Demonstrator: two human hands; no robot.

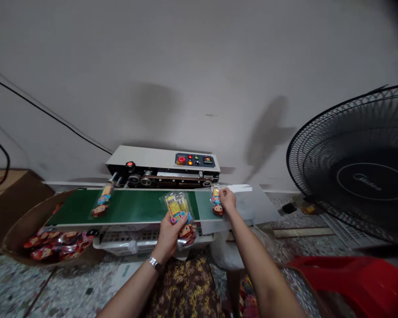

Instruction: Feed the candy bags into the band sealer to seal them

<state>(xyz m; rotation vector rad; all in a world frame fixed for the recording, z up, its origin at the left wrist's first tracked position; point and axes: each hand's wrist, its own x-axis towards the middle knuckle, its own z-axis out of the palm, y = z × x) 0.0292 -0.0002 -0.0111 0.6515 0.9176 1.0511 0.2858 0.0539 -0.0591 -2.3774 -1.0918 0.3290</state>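
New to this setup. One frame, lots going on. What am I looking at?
There's no robot here: it's one picture from a camera worn on a person's head, looking forward and down at their own bare hands.

Ahead, against the wall, is a cream metal machine with a lit control panel. In front of it runs a flat green belt, with a translucent white sheet over its right end.

The left hand holds several clear plastic packets with yellow cards. The right hand touches the edge of a single similar packet above the sheet; how firmly, I can't tell. Another packet lies on the belt's left part.
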